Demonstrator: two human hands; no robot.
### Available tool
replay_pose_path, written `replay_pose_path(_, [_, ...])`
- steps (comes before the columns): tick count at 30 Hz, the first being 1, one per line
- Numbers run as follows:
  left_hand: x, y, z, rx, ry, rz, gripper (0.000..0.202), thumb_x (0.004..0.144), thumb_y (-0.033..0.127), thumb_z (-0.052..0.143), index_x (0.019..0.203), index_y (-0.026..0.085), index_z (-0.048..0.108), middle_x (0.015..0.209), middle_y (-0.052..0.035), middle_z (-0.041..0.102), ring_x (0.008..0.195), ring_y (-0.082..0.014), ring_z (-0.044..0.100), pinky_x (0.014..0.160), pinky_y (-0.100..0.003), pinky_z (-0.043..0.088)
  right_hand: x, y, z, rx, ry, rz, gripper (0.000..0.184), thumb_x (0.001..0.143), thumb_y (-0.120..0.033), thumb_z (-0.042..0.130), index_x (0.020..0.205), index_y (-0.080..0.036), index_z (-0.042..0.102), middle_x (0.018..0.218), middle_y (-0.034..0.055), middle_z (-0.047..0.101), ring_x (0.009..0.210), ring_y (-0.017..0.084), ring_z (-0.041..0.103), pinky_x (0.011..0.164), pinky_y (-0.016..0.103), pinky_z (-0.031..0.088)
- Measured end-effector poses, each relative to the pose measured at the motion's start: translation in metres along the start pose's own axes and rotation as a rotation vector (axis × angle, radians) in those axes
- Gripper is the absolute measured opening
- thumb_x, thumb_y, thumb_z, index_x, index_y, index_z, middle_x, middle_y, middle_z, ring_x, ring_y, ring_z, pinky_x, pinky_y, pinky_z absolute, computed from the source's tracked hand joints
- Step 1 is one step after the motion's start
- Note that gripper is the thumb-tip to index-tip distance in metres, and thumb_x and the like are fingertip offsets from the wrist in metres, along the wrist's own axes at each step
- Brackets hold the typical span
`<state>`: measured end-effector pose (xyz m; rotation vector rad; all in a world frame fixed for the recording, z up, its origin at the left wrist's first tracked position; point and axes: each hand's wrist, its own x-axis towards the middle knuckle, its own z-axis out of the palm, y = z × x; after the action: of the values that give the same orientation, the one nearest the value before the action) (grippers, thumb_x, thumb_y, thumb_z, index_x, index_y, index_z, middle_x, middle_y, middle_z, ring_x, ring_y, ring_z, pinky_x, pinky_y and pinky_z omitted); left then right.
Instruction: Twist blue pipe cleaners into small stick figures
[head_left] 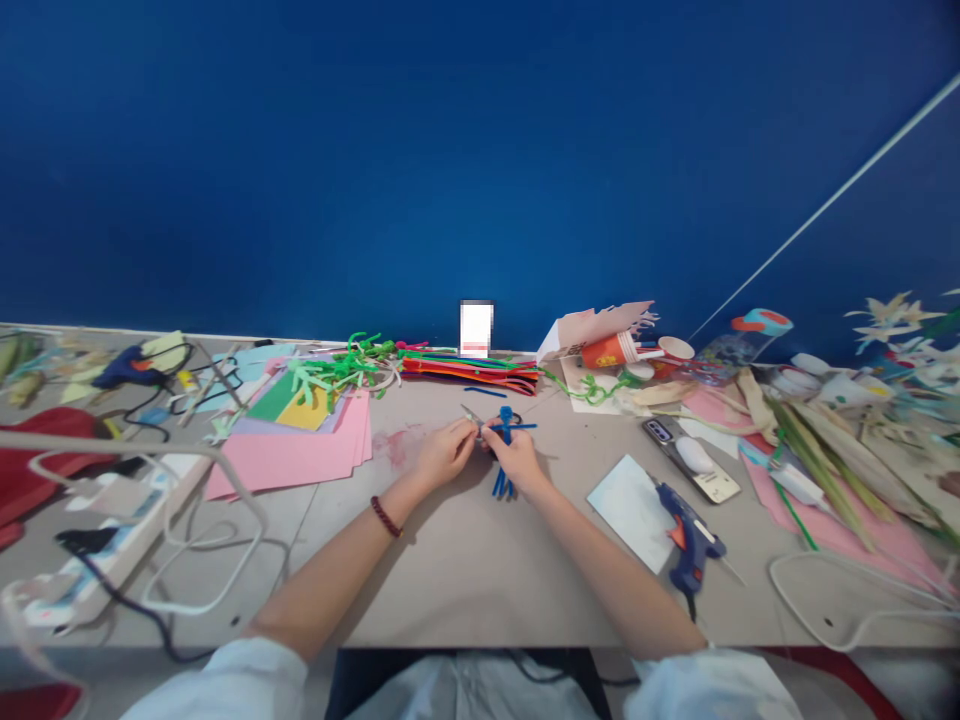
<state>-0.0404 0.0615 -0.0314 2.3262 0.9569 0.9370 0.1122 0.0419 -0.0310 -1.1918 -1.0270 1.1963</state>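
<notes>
My left hand (444, 452) and my right hand (516, 457) meet over the middle of the grey table (465, 570). The right hand's fingers are closed on a small figure twisted from blue pipe cleaners (506, 425), whose ends stick out above and below the hand. The left hand is closed round a thin metal tool (472, 415), perhaps small scissors, its tip beside the figure. A dark red bead bracelet (385, 517) is on my left wrist.
Pink and coloured paper sheets (300, 445) and green pipe cleaners (345, 368) lie at the left, red and orange ones (469, 370) behind. A blue glue gun (690, 540), a phone (690, 458) and paper cups (611, 350) are to the right. A power strip with cables (97, 540) is at the far left.
</notes>
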Motion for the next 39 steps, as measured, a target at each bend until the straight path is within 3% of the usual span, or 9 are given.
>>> replay_pose_path(8, [0.001, 0.005, -0.001, -0.025, 0.017, -0.006, 0.021, 0.091, 0.021, 0.035, 0.082, 0.018, 0.054, 0.077, -0.0042, 0.054, 0.072, -0.0147, 0.052, 0.069, -0.027, 0.042, -0.003, -0.007, 0.001, -0.045, 0.011, -0.046, 0.020, 0.065, -0.038, 0.068, 0.070, -0.020, 0.061, 0.057, -0.0015, 0.060, 0.053, 0.012, 0.059, 0.056, 0.025, 0.049])
replay_pose_path(14, [0.002, 0.007, 0.000, -0.126, 0.053, -0.028, 0.025, 0.092, 0.025, 0.035, 0.078, 0.018, 0.054, 0.074, -0.0030, 0.053, 0.070, -0.0141, 0.050, 0.068, -0.026, 0.040, -0.002, -0.005, 0.000, -0.165, 0.003, -0.183, 0.015, 0.071, -0.035, 0.062, 0.068, -0.021, 0.061, 0.062, -0.0006, 0.060, 0.059, 0.012, 0.058, 0.065, 0.027, 0.049])
replay_pose_path(20, [0.005, 0.013, 0.002, -0.316, 0.078, -0.150, 0.029, 0.090, 0.031, 0.038, 0.068, 0.017, 0.051, 0.062, 0.0005, 0.050, 0.060, -0.0117, 0.047, 0.061, -0.023, 0.038, -0.002, -0.003, -0.003, -0.232, -0.024, -0.248, 0.015, 0.076, -0.035, 0.056, 0.072, -0.021, 0.060, 0.067, 0.0000, 0.060, 0.064, 0.013, 0.057, 0.068, 0.027, 0.048])
replay_pose_path(24, [0.006, 0.014, 0.002, -0.493, 0.063, -0.259, 0.032, 0.088, 0.040, 0.041, 0.069, 0.017, 0.051, 0.057, 0.0026, 0.046, 0.053, -0.0106, 0.045, 0.054, -0.023, 0.037, -0.002, -0.001, -0.002, -0.172, -0.015, -0.189, 0.015, 0.074, -0.036, 0.059, 0.072, -0.021, 0.059, 0.067, -0.0007, 0.060, 0.063, 0.012, 0.057, 0.067, 0.026, 0.048])
replay_pose_path(30, [0.006, 0.016, 0.000, -0.616, 0.081, -0.301, 0.034, 0.083, 0.047, 0.049, 0.070, 0.016, 0.054, 0.061, 0.0009, 0.053, 0.057, -0.0109, 0.049, 0.058, -0.023, 0.039, -0.001, -0.003, 0.002, 0.049, -0.104, 0.042, 0.028, 0.068, -0.044, 0.065, 0.081, -0.020, 0.059, 0.057, -0.0035, 0.056, 0.049, 0.010, 0.052, 0.052, 0.024, 0.046])
replay_pose_path(35, [0.007, 0.015, 0.001, -0.566, 0.165, -0.343, 0.036, 0.083, 0.048, 0.050, 0.064, 0.016, 0.053, 0.056, 0.0023, 0.049, 0.054, -0.0105, 0.046, 0.056, -0.023, 0.037, -0.003, -0.014, 0.000, 0.195, -0.222, 0.119, 0.038, 0.064, -0.041, 0.069, 0.093, -0.021, 0.055, 0.056, -0.0079, 0.053, 0.044, 0.007, 0.047, 0.045, 0.020, 0.041])
replay_pose_path(39, [0.008, 0.017, -0.001, -0.530, 0.224, -0.348, 0.037, 0.082, 0.046, 0.051, 0.061, 0.016, 0.054, 0.055, 0.0017, 0.049, 0.055, -0.0109, 0.046, 0.056, -0.024, 0.037, 0.001, -0.014, -0.002, 0.306, -0.180, 0.172, 0.038, 0.062, -0.041, 0.071, 0.088, -0.021, 0.053, 0.058, -0.0078, 0.055, 0.041, 0.006, 0.046, 0.042, 0.019, 0.038])
